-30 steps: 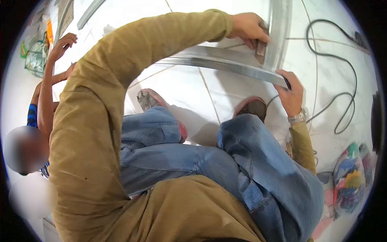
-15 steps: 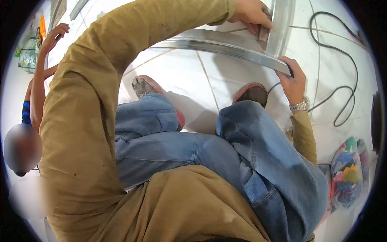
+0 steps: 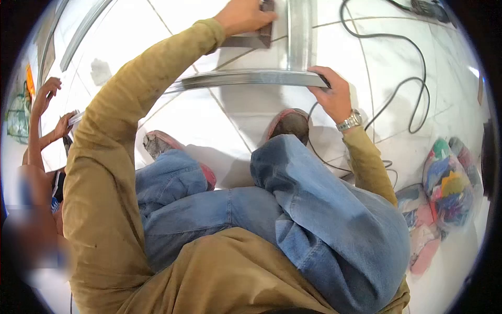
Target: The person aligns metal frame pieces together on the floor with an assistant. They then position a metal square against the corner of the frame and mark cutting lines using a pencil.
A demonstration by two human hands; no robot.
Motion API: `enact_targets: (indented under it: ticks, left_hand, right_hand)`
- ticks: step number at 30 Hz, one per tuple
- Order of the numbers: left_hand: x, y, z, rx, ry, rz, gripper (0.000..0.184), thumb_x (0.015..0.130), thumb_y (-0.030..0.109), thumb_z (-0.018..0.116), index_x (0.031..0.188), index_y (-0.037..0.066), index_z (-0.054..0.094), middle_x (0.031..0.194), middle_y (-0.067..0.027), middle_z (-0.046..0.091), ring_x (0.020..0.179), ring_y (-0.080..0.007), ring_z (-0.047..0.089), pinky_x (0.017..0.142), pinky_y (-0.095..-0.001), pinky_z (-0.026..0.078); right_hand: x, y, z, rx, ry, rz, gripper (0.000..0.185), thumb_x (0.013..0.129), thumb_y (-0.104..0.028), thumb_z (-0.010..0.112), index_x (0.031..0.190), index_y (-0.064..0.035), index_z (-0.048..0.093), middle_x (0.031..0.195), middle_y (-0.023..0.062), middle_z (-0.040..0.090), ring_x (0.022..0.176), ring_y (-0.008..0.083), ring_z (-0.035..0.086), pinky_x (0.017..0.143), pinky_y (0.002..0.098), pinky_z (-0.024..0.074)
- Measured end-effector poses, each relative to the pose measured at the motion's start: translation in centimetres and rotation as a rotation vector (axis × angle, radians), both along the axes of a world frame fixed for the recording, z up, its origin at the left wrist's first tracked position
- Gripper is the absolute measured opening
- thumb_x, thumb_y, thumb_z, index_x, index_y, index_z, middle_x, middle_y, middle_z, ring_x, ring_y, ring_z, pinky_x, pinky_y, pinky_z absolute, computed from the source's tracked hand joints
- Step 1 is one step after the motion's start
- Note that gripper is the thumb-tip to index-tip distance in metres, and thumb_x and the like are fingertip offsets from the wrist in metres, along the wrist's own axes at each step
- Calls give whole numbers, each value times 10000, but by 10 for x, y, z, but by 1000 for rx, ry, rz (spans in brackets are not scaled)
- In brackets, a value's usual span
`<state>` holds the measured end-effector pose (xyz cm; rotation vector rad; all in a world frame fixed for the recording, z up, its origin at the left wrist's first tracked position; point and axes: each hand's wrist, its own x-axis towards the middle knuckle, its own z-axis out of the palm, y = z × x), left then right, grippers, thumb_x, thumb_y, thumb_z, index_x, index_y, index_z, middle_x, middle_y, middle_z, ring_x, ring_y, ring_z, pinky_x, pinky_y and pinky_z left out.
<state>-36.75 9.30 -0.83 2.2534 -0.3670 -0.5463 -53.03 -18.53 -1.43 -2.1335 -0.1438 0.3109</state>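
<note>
My left hand (image 3: 243, 18) is closed on an L-shaped try square (image 3: 266, 34) with a brown stock, held just left of the upright metal profile. This profile (image 3: 300, 36) runs toward me and meets a long crosswise metal profile (image 3: 246, 77) near its right end, forming a corner. My right hand (image 3: 333, 93), with a watch on the wrist, grips that right end between thumb and fingers. The crosswise profile's left part passes behind my left sleeve.
A black cable (image 3: 413, 47) loops over the tiled floor (image 3: 334, 47) at right. Filled plastic bags (image 3: 447, 178) lie beyond my right knee. At left, a co-worker's hand (image 3: 64, 125) is at a metal strip. More profiles (image 3: 83, 34) lie at upper left.
My left hand has drawn the try square leftward, away from the profiles' corner. My right hand keeps hold of the profile end. The view has shifted, showing more of the co-worker's hands.
</note>
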Motion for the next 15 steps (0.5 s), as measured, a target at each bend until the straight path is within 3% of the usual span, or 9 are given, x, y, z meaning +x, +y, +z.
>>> enact_targets:
  ticks: [3, 5, 6, 8, 9, 10, 11, 13, 15]
  left_hand:
    - [1, 8, 17, 67, 8, 63, 365, 891, 238, 717, 1159, -5, 669, 986, -279, 706, 897, -428, 699, 827, -460, 574]
    - [0, 12, 13, 200, -301, 26, 361, 883, 221, 722, 1162, -3, 675, 984, -266, 693, 946, -438, 674, 866, -490, 552]
    - [-2, 11, 17, 251, -312, 38, 346, 879, 202, 714, 1157, -1, 676, 984, -273, 683, 963, -444, 660, 885, -513, 536]
    - [-17, 8, 24, 237, -357, 28, 353, 886, 230, 713, 1140, -11, 673, 994, -276, 688, 969, -444, 666, 883, -515, 539]
    - [-24, 8, 28, 231, -403, 27, 364, 892, 258, 712, 1123, -20, 670, 1004, -278, 693, 976, -445, 673, 881, -517, 542]
    - [-29, 8, 23, 304, -336, -124, 513, 964, 414, 734, 1275, 12, 664, 1114, -170, 722, 949, -291, 716, 837, -406, 597]
    - [-43, 6, 16, 295, -327, -141, 513, 964, 414, 734, 1275, 12, 664, 1114, -170, 722, 949, -291, 716, 837, -406, 597]
    - [-86, -6, 33, -36, -211, -333, 479, 964, 479, 701, 1105, 22, 734, 1064, -204, 723, 943, -366, 716, 807, -467, 578]
    - [-116, -19, 41, 68, -220, -373, 416, 928, 419, 734, 1048, 23, 685, 1053, -190, 712, 925, -376, 710, 776, -484, 574]
  right_hand:
    - [1, 0, -1, 20, -32, 12, 395, 803, -39, 816, 1182, -99, 723, 1064, 106, 753, 915, 263, 735, 810, 350, 583]
    - [1, -2, -3, 11, -17, 31, 399, 807, 2, 819, 1187, -70, 721, 1055, 90, 759, 942, 196, 729, 851, 316, 571]
    - [1, -2, -4, 5, -17, 21, 399, 807, 2, 819, 1187, -70, 721, 1055, 90, 759, 942, 196, 729, 851, 316, 571]
    - [0, -3, -5, 13, -36, 28, 402, 809, -93, 817, 1199, -115, 719, 1088, 112, 754, 922, 288, 736, 813, 366, 586]
    - [0, -5, -8, 7, -32, 17, 402, 809, -93, 817, 1199, -115, 719, 1088, 112, 754, 922, 288, 736, 813, 366, 586]
    - [0, -6, -11, -6, -91, 39, 404, 810, -108, 820, 1202, -117, 718, 1094, 113, 753, 928, 297, 735, 816, 368, 586]
    - [-2, -7, -14, -19, -148, 59, 407, 812, -123, 822, 1205, -118, 717, 1099, 115, 752, 933, 306, 734, 819, 370, 586]
    - [-3, -7, -11, -62, -179, 68, 421, 822, -68, 818, 1225, -92, 701, 1064, 118, 760, 942, 268, 747, 832, 344, 585]
    - [-2, -8, -10, -64, -138, 73, 419, 831, -80, 809, 1235, -106, 701, 1048, 114, 761, 926, 264, 746, 830, 342, 585]
